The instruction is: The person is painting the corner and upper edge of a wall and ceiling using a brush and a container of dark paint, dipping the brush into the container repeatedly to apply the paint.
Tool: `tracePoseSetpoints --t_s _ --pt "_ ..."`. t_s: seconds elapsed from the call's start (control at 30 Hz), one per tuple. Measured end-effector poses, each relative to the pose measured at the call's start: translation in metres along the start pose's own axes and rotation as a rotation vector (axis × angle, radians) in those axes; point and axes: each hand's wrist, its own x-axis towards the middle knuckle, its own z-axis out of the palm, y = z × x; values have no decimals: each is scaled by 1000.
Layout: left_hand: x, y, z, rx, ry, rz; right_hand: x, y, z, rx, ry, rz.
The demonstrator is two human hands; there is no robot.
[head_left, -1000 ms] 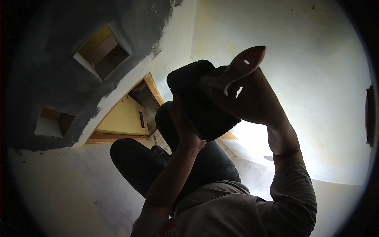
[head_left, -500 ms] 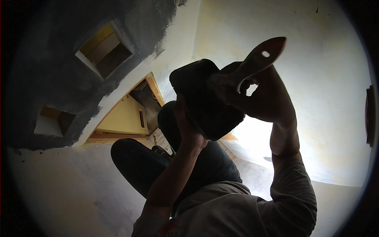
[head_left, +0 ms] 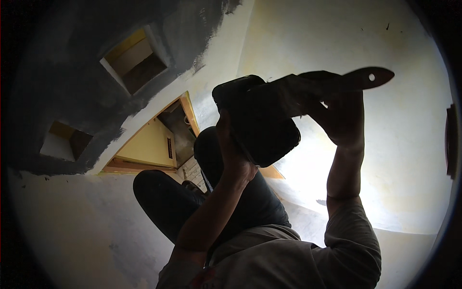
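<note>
A dark, round-cornered paint container (head_left: 269, 142) sits in my left hand (head_left: 235, 153), whose thumb lies along its near-left side. My right hand (head_left: 344, 120) is closed round a wide flat paintbrush (head_left: 365, 78). The pointed handle, with a hole near its end, sticks out to the right. Its bristle end overlaps the container's opening; in the shadow I cannot tell whether the bristles touch the rim or the paint. Both hands are dark against the bright wall, and the container's contents are hidden.
At the upper left is a wall patch painted dark grey (head_left: 72, 62) with two square niches, one of them a larger niche (head_left: 134, 60). An orange-framed doorway with a pale door (head_left: 149, 144) lies below it. My bent knees (head_left: 163, 197) are under the container. Pale wall (head_left: 399, 144) stretches on the right.
The paintbrush has swung clockwise, so its handle now points nearly level to the right instead of up and right. My right hand has turned with it. The container has barely shifted.
</note>
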Motion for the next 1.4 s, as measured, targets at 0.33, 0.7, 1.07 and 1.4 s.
tracePoseSetpoints --t_s 0.33,0.7,1.07,1.4 --pt "-2 15 -9 59 59 -2 -13 11 1 184 -164 -65" --pt "-2 21 -29 5 -230 -41 33 4 -25 138 -703 -635" --pt "-10 16 -27 83 -134 -52 13 16 -26 256 -279 101" --pt "-10 8 -12 122 11 -46 -8 36 -20 353 -90 340"
